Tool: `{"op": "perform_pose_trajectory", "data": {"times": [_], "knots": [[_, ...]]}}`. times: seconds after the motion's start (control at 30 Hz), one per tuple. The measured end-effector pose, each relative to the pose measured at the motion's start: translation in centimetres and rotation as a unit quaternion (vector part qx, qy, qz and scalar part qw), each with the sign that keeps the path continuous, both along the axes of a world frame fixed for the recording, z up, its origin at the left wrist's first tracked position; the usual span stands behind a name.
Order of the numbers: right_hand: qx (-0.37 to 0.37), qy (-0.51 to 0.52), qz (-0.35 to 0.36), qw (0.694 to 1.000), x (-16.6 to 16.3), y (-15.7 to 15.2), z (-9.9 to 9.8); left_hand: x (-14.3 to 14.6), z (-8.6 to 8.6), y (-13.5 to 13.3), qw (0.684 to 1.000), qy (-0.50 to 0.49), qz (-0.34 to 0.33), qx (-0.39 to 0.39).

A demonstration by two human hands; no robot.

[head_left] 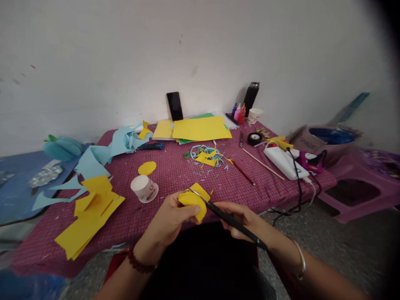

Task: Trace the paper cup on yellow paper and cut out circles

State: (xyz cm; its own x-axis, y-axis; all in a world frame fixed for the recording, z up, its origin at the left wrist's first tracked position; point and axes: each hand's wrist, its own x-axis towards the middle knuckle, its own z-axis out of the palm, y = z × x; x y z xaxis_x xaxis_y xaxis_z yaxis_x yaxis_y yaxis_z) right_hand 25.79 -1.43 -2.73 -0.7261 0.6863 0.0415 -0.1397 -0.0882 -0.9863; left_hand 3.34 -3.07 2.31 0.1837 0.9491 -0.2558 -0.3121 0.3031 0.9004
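Observation:
My left hand [170,218] pinches a piece of yellow paper [190,200], its thumb pressed on top near the table's front edge. In my right hand [250,216] is a pair of scissors [229,220] with dark handles, and its blades reach across the yellow paper. Left of the hands, a white paper cup [144,188] stands upside down. Just behind it lies a yellow paper disc [146,168]. Thin paper scraps [206,155] in yellow, blue and green are heaped beyond my hands.
Folded yellow paper [93,208] and light blue offcuts [90,162] cover the left side. Yellow sheets [201,128] lie at the back before a phone [174,106]. On the right are a wooden stick [264,163], black tape [254,138] and a white power strip [285,161] with cables.

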Motion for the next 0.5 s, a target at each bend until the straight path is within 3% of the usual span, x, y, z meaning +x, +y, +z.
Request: {"op": "perform_pose_trajectory", "data": {"times": [0.5], "knots": [[-0.007, -0.009, -0.001, 1.000, 0.33, 0.34, 0.50, -0.47, 0.18, 0.14, 0.999, 0.030, -0.018, 0.016]]}}
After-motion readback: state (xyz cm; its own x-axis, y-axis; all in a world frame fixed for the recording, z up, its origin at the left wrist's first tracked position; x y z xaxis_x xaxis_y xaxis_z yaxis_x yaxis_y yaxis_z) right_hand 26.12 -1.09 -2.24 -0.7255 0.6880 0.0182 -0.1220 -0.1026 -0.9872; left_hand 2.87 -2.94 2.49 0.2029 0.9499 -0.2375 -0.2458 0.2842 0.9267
